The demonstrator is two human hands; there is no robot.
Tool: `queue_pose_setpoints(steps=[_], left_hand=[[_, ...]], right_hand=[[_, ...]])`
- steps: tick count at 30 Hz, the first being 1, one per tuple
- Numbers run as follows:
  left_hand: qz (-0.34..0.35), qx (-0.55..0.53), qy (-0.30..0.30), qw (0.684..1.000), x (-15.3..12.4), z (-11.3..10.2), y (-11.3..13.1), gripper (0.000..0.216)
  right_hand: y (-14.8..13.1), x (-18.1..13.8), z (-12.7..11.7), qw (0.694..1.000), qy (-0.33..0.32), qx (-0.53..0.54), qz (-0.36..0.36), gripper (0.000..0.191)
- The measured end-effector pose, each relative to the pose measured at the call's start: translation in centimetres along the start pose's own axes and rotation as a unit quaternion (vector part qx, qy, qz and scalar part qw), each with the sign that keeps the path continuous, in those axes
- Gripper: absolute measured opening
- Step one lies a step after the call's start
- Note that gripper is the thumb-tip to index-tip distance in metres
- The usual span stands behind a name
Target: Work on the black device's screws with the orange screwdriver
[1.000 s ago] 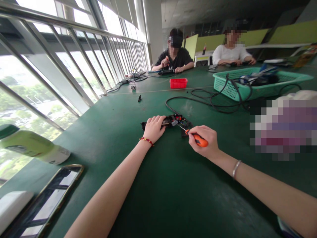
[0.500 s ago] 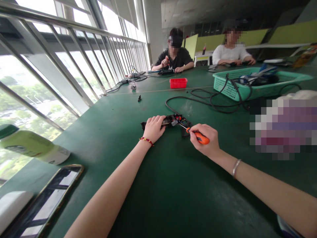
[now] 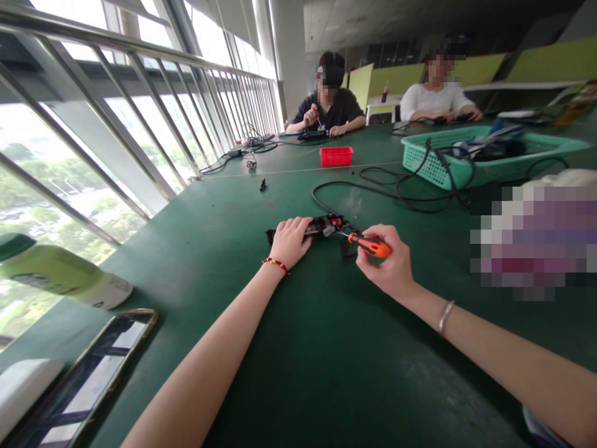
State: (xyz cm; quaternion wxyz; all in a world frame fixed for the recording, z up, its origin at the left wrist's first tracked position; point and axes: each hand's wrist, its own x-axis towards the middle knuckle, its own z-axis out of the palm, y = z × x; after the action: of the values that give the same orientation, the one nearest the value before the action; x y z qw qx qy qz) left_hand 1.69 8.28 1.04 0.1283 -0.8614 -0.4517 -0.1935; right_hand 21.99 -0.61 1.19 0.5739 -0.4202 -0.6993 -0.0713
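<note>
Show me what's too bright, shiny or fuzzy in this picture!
Head view: daylight whitens the window; also head view: the phone has shiny pale reflections; head view again: the screwdriver is hard to make out at its far end.

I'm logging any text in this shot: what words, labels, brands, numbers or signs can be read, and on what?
None can be read.
Green bottle: dark print on its side, too blurred to read.
Orange screwdriver in the right hand: no lettering can be made out.
Black device under the left hand: too small to tell.
</note>
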Motion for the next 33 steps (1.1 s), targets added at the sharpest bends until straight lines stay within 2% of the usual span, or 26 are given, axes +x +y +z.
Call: queue_pose_setpoints(steps=[6, 14, 20, 23, 27, 33], left_hand=[[-0.004, -0.011, 0.001, 1.000, -0.04, -0.03, -0.02, 0.036], [-0.014, -0.020, 0.006, 1.000, -0.07, 0.04, -0.10, 0.036], [-0.020, -0.017, -0.004, 1.000, -0.08, 0.04, -0.06, 0.037], [-0.021, -0.010, -0.007, 1.000, -0.08, -0.03, -0.02, 0.037], [-0.022, -0.005, -0.006, 1.000, -0.05, -0.05, -0.01, 0.038], [-0.020, -0.006, -0.005, 1.000, -0.05, 0.01, -0.07, 0.038]], right_hand=[[-0.17, -0.02, -0.06, 0.999, -0.028, -0.013, 0.024, 0.017], [-0.23, 0.04, 0.05, 1.000, -0.011, 0.004, 0.000, 0.030], [-0.05, -0.02, -0.02, 0.999, -0.034, -0.018, 0.033, 0.017], [-0.03, 0.03, 0.05, 0.999, -0.017, -0.006, 0.029, 0.023], [-0.03, 0.01, 0.16, 1.000, -0.002, -0.004, -0.012, 0.031], [-0.12, 0.04, -0.05, 0.999, -0.042, -0.026, 0.000, 0.016]])
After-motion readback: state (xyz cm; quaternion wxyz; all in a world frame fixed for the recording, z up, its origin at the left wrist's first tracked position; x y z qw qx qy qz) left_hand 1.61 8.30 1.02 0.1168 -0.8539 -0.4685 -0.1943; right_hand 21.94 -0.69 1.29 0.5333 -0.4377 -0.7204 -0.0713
